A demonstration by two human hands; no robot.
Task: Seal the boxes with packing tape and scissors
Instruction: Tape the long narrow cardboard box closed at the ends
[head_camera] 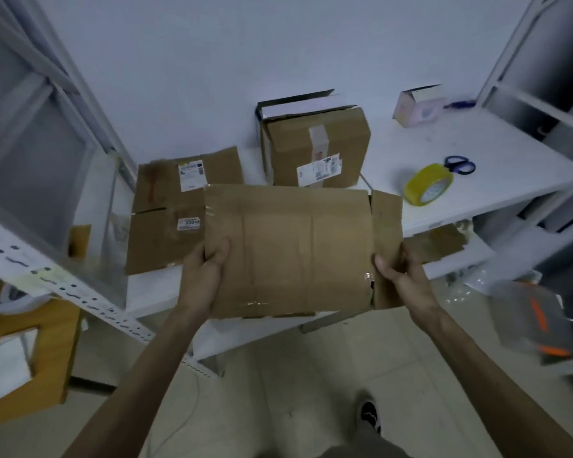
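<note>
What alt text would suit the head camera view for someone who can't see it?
A left hand and right hand hold a worn cardboard box by its sides above a white table with a yellow tape roll, blue scissors and other boxes.

Dim, bluish, even light is washing over everything, turning the white wall [212,61] grey-violet and throwing only soft, faint shadows beneath the cardboard box [288,249] at the centre. Small spots of glare are glinting off clear tape at that box's lower right corner and off the yellow tape roll [429,185]. The wide lens is bowing the left shelf frame [30,110] and right shelf post [510,61], and motion blur is smearing the left frame and the grey package [536,322], while the centre is reading fairly sharp.
</note>
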